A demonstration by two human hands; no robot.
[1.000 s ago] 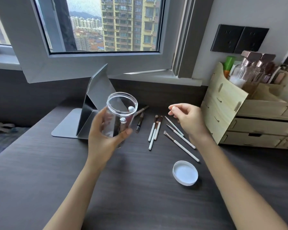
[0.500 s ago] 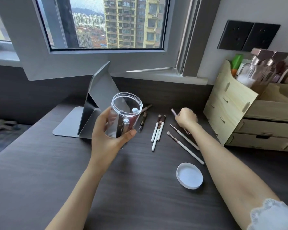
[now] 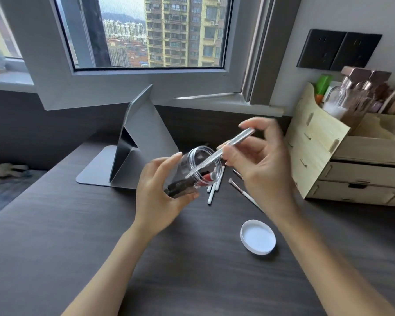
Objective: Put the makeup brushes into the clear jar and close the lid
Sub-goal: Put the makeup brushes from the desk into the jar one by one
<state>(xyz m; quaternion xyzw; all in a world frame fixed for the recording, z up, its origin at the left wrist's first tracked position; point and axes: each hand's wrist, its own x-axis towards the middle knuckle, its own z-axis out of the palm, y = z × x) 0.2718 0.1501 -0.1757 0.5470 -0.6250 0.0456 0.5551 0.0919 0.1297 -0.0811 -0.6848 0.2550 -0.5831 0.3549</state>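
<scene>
My left hand point(image 3: 160, 197) grips the clear jar point(image 3: 193, 172), tilted with its open mouth toward the right; a few brushes lie inside it. My right hand point(image 3: 260, 165) pinches a makeup brush point(image 3: 224, 151) with a clear, sparkly handle, its lower end pushed into the jar's mouth. Several white-handled brushes point(image 3: 213, 190) lie on the dark desk behind the jar, and another brush point(image 3: 240, 189) is partly hidden under my right wrist. The white lid point(image 3: 257, 237) rests upside down on the desk, near my right forearm.
A folding grey mirror stand point(image 3: 135, 142) stands behind the jar on the left. A wooden drawer organiser point(image 3: 342, 156) with bottles fills the right side. The window frame point(image 3: 132, 87) juts over the desk's back edge.
My right hand picked a brush up off the desk and carried it left to the jar's mouth. My left hand tipped the jar toward the right.
</scene>
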